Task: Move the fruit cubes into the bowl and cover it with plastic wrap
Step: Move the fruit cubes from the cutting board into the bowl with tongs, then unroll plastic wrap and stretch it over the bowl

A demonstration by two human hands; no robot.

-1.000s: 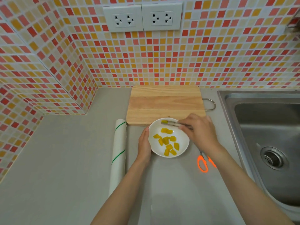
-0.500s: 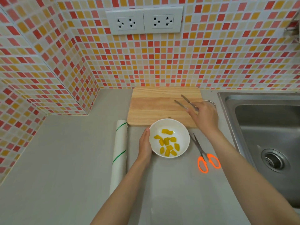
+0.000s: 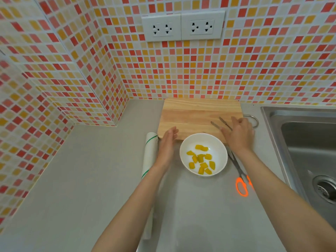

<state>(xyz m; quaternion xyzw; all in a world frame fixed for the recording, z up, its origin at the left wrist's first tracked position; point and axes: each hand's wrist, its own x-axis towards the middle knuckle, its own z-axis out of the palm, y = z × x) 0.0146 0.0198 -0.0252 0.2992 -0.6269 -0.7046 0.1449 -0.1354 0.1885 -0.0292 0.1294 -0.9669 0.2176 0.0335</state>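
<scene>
A white bowl (image 3: 183, 148) stands on the grey counter in front of the wooden cutting board (image 3: 196, 115). Several yellow fruit cubes (image 3: 201, 158) lie in it. My left hand (image 3: 167, 144) is open, just left of the bowl, not touching it. My right hand (image 3: 238, 135) rests over the board's right front corner with metal tongs (image 3: 218, 124) sticking out between thumb and fingers, low on the wood. The plastic wrap roll (image 3: 150, 157) lies lengthwise left of my left hand, partly hidden by my forearm.
Orange-handled scissors (image 3: 241, 186) lie right of the bowl, under my right forearm. A steel sink (image 3: 309, 142) fills the right side. Tiled walls close off the back and left, with two power outlets (image 3: 183, 27) above the board.
My right hand carried the tongs from over the bowl to the board's right side and lowered them. My left hand let go of the bowl's rim and opened.
</scene>
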